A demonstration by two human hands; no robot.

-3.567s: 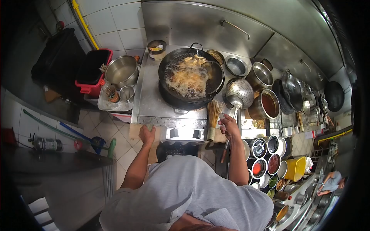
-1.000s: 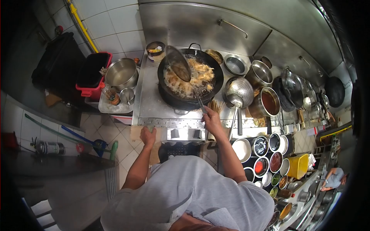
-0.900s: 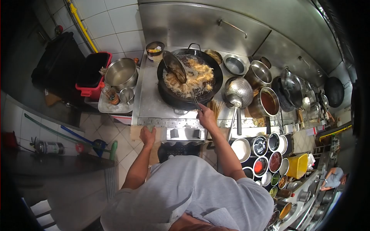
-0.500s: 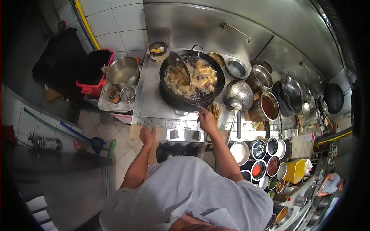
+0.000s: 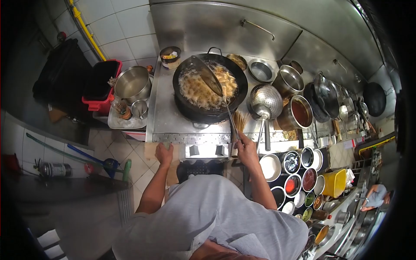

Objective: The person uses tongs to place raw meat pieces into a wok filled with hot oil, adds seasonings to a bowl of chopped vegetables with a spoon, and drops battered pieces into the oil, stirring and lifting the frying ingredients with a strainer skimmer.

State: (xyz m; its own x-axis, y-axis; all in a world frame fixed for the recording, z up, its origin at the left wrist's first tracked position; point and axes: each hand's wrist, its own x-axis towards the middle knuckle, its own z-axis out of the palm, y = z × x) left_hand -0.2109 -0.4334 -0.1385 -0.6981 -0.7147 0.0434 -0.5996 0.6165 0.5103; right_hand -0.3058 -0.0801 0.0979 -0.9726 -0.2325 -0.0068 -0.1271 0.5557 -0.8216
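Observation:
My right hand [image 5: 247,151] is closed round the long handle of a mesh strainer [image 5: 208,77]. The strainer's round head stands tilted over the black wok [image 5: 243,89], nearly edge-on to me. Pale golden pieces of food [image 5: 195,90] bubble in oil in the wok, partly hidden by the strainer. At the stove's front edge, left of the control knobs, my left hand [image 5: 164,154] is closed, with a small greenish thing showing at its fingers that I cannot make out. A bamboo brush [image 5: 240,121] stands beside the strainer handle.
Right of the wok are a perforated ladle [image 5: 266,100], a steel pot [image 5: 291,79] and a pot of red sauce [image 5: 301,112]. Several sauce containers [image 5: 292,184] stand near my right arm. Left of the stove is a large pot [image 5: 131,84]. Far right, a person [image 5: 376,196].
My right hand has moved right and back toward my body. The strainer head has shifted right over the wok and turned more edge-on. My left hand stays at the stove edge.

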